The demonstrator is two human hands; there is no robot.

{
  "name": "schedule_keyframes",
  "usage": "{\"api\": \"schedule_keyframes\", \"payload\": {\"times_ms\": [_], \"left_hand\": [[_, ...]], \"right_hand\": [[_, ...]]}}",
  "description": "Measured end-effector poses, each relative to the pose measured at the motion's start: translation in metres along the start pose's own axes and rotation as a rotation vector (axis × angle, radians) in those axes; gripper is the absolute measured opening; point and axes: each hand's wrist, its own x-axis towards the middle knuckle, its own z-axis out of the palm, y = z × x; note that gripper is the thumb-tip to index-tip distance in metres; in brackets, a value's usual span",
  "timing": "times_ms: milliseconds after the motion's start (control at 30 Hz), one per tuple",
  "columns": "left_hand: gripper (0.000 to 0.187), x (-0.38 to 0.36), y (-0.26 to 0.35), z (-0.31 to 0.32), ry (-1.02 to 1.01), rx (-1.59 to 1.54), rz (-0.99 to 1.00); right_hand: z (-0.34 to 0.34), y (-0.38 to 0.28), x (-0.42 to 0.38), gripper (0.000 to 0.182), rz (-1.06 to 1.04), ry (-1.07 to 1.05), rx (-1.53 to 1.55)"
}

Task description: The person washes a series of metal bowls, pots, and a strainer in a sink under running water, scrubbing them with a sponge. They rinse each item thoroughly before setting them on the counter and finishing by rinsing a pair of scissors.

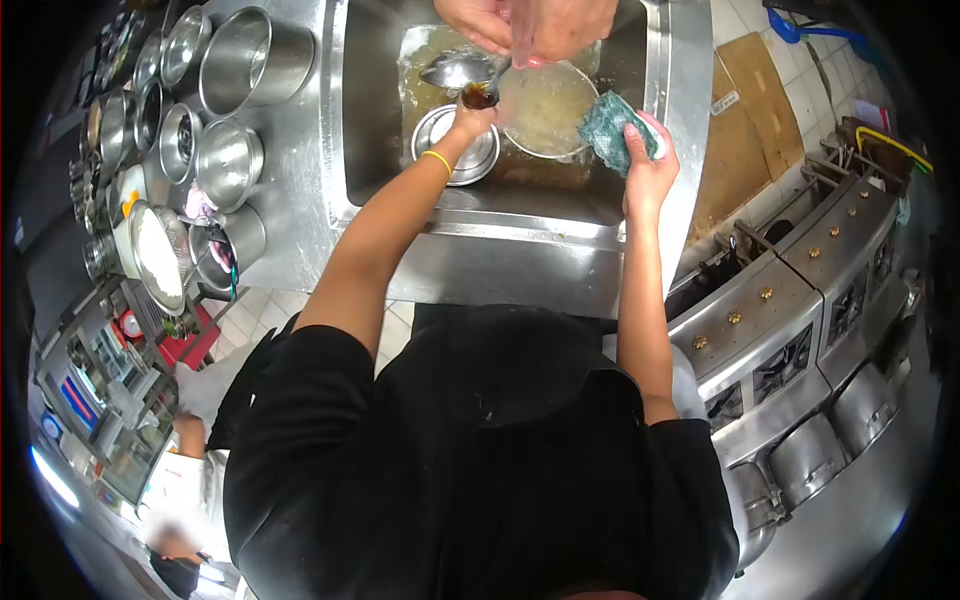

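My left hand (474,122), with a yellow band at the wrist, reaches into the sink (385,120). Its fingers are closed on a small ladle (480,96) with dark brown in its bowl; a short metal handle slants up and right. Beyond it lies a large metal spoon (455,69). Under my left wrist is a round metal bowl (484,165). A wider round basin (545,112) of cloudy water stands in the middle of the sink. At the right sink wall, my right hand (650,165) grips a green scouring sponge (606,132).
Another person's hands (530,28) are together over the sink's far side. Steel pots (256,62), bowls (229,165) and a strainer (160,258) crowd the left counter. Cardboard (745,130) and a stove (765,300) are at right. A person (180,490) stands behind at left.
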Motion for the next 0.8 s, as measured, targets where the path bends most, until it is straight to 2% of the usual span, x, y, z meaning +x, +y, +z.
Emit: {"api": "schedule_keyframes", "payload": {"times_ms": [33, 67, 133, 200, 267, 333, 400, 433, 467, 500, 533, 567, 633, 667, 700, 733, 800], "left_hand": [[0.010, 0.024, -0.021, 0.010, 0.035, -0.358, 0.091], [0.010, 0.026, -0.012, 0.010, 0.031, -0.353, 0.101], [0.014, 0.027, 0.006, 0.010, -0.008, -0.862, -0.086], [0.015, 0.032, 0.012, 0.009, 0.023, -0.832, -0.087], [0.018, 0.031, 0.010, 0.004, -0.264, -0.716, -0.136], [0.021, 0.001, 0.036, 0.010, -0.246, -0.744, -0.193], [0.017, -0.008, 0.029, 0.013, -0.409, -0.513, 0.069], [0.027, 0.005, 0.002, 0.011, -0.266, -0.285, 0.147], [0.027, -0.005, -0.002, 0.004, -0.260, -0.287, 0.134], [0.039, -0.016, -0.002, -0.003, -0.037, 0.067, 0.043], [0.052, -0.023, 0.003, -0.008, 0.187, 0.419, -0.044], [0.081, -0.013, -0.030, 0.001, 0.259, 0.444, -0.009], [0.085, -0.011, -0.051, 0.011, 0.195, 0.512, -0.068], [0.090, -0.009, -0.049, 0.015, 0.134, 0.572, -0.128], [0.080, -0.004, -0.045, 0.020, 0.193, 0.452, -0.214], [0.080, -0.002, -0.043, 0.022, 0.180, 0.447, -0.202], [0.071, -0.007, -0.032, 0.013, 0.326, 0.442, -0.210]], "right_hand": [[-0.001, 0.000, -0.002, 0.025, 0.004, 0.013, 0.002], [-0.003, 0.001, -0.001, 0.027, 0.003, 0.029, 0.007], [-0.007, 0.007, 0.001, 0.026, -0.039, 0.062, -0.011], [-0.011, 0.009, -0.001, 0.026, -0.106, 0.074, -0.082], [-0.013, 0.008, 0.000, 0.026, -0.105, 0.084, -0.081], [-0.015, 0.004, -0.002, 0.026, -0.059, 0.073, -0.073], [-0.016, 0.001, 0.000, 0.026, -0.046, 0.068, -0.054], [-0.016, 0.000, -0.001, 0.026, -0.065, 0.074, -0.043], [-0.017, -0.002, -0.003, 0.026, -0.083, 0.079, -0.033], [-0.018, -0.004, -0.004, 0.025, -0.018, 0.076, 0.012], [-0.017, -0.004, -0.003, 0.025, -0.018, 0.070, 0.013], [-0.016, -0.003, -0.003, 0.026, -0.018, 0.068, 0.074], [-0.016, -0.003, -0.004, 0.028, -0.018, 0.094, 0.140], [-0.016, -0.007, -0.004, 0.028, 0.164, -0.021, 0.247], [-0.017, -0.012, -0.002, 0.027, 0.338, -0.140, 0.352], [-0.011, -0.015, -0.005, 0.024, 0.371, -0.175, 0.572], [-0.009, -0.018, -0.004, 0.023, 0.527, -0.234, 0.807]]}}
